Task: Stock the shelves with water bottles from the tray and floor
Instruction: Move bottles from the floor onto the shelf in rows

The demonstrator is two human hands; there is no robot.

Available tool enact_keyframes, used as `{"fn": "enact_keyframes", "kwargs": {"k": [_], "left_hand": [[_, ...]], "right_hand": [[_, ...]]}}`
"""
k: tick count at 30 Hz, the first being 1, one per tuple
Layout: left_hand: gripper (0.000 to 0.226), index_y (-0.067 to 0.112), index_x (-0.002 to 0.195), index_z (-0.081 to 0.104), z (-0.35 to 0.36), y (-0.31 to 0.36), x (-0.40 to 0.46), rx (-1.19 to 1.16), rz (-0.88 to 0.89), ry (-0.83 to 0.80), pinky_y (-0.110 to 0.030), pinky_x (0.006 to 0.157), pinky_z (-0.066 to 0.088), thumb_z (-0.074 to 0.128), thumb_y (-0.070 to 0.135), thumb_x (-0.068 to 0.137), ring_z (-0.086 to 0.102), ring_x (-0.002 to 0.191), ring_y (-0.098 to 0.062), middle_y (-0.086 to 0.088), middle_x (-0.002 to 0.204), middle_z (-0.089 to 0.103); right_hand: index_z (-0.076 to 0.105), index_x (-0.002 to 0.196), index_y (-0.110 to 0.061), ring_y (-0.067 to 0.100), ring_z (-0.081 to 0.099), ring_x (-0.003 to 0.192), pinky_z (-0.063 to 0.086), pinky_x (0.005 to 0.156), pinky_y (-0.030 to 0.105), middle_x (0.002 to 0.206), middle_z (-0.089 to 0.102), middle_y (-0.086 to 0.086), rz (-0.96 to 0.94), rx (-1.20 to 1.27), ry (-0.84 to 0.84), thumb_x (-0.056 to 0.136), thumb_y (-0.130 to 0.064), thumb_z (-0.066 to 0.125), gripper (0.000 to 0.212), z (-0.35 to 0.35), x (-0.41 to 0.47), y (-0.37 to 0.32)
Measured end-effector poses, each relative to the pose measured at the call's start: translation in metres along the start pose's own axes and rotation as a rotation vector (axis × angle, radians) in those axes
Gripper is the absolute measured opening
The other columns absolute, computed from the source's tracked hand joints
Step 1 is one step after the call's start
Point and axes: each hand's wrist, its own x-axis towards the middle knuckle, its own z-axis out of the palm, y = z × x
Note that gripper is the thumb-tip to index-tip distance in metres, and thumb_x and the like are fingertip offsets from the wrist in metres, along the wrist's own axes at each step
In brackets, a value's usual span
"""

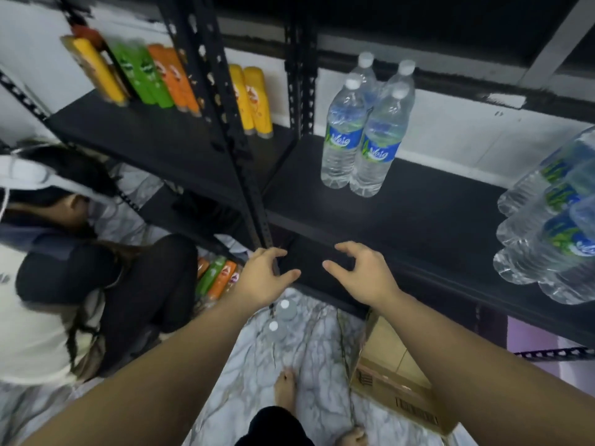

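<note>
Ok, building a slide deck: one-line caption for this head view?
Both empty hands, left hand and right hand, reach down toward floor bottles; four water bottles stand shelved.

- Both arms reach forward at the black shelf's front edge (402,217); the left hand (264,275) and right hand (360,272) are empty, fingers curled and spread.
- Four upright water bottles (363,133) stand grouped on the shelf at 12 o'clock.
- More water bottles (547,239) crowd the shelf at 3 o'clock.
- Two white-capped bottles (280,317) stand on the marble floor (251,375), just below the left hand.
- A cardboard box (396,391) lies at 5 o'clock.
- Coloured drink bottles (151,75) line the neighbouring shelf at 10 o'clock.
- Another person (58,284) crouches at 9 o'clock.
</note>
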Motion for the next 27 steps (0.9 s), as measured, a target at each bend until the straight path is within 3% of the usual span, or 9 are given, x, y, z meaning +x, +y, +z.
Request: {"fn": "enact_keyframes", "kwargs": {"k": [3, 5, 10, 17, 23, 27], "left_hand": [[0.064, 0.033, 0.117, 0.067, 0.006, -0.036, -0.019, -0.02, -0.072, 0.004, -0.033, 0.095, 0.05, 0.061, 0.075, 0.069, 0.061, 0.113, -0.015, 0.004, 0.119, 0.064], [0.069, 0.033, 0.117, 0.067, 0.01, -0.06, -0.026, -0.052, -0.122, 0.028, -0.033, 0.095, 0.05, 0.059, 0.078, 0.065, 0.062, 0.113, -0.015, 0.006, 0.122, 0.066], [0.046, 0.022, 0.127, 0.068, 0.049, -0.139, -0.013, -0.105, -0.207, -0.01, -0.017, 0.085, 0.036, 0.078, 0.046, 0.089, 0.06, 0.12, -0.016, 0.001, 0.128, 0.065], [0.048, 0.018, 0.131, 0.067, 0.147, -0.249, 0.039, -0.132, -0.206, -0.049, -0.009, 0.082, 0.032, 0.079, 0.041, 0.09, 0.059, 0.11, -0.012, -0.001, 0.123, 0.059], [0.044, 0.023, 0.13, 0.066, 0.244, -0.336, 0.091, -0.098, -0.161, -0.089, -0.028, 0.097, 0.046, 0.078, 0.035, 0.09, 0.059, 0.117, -0.025, -0.008, 0.125, 0.059], [0.043, 0.02, 0.128, 0.069, 0.289, -0.373, 0.115, -0.082, -0.066, -0.097, -0.023, 0.088, 0.04, 0.081, 0.03, 0.088, 0.059, 0.109, -0.018, 0.005, 0.11, 0.053]], "right_hand": [[0.063, 0.138, -0.026, 0.011, 0.058, 0.125, 0.041, 0.095, 0.021, 0.137, 0.064, -0.008, 0.005, -0.013, -0.081, 0.091, -0.053, 0.074, 0.056, 0.028, -0.007, 0.001], [0.064, 0.138, -0.025, 0.012, 0.059, 0.124, 0.04, 0.093, 0.019, 0.135, 0.064, -0.007, 0.001, -0.035, -0.134, 0.091, -0.052, 0.075, 0.056, 0.048, -0.005, 0.004], [0.067, 0.135, -0.018, 0.015, 0.062, 0.117, 0.04, 0.091, 0.017, 0.126, 0.068, 0.001, 0.008, -0.067, -0.221, 0.089, -0.044, 0.079, 0.054, 0.12, 0.019, 0.032], [0.071, 0.128, -0.015, 0.023, 0.068, 0.113, 0.051, 0.099, 0.032, 0.124, 0.071, 0.008, 0.059, -0.087, -0.232, 0.087, -0.036, 0.083, 0.047, 0.25, 0.076, 0.118], [0.066, 0.137, -0.02, 0.023, 0.067, 0.115, 0.053, 0.102, 0.038, 0.128, 0.07, 0.005, 0.113, -0.183, -0.301, 0.091, -0.037, 0.079, 0.05, 0.348, 0.126, 0.197], [0.06, 0.146, -0.023, 0.026, 0.061, 0.127, 0.051, 0.108, 0.041, 0.141, 0.061, 0.008, 0.065, -0.229, -0.331, 0.092, -0.031, 0.079, 0.057, 0.394, 0.149, 0.241]]}}
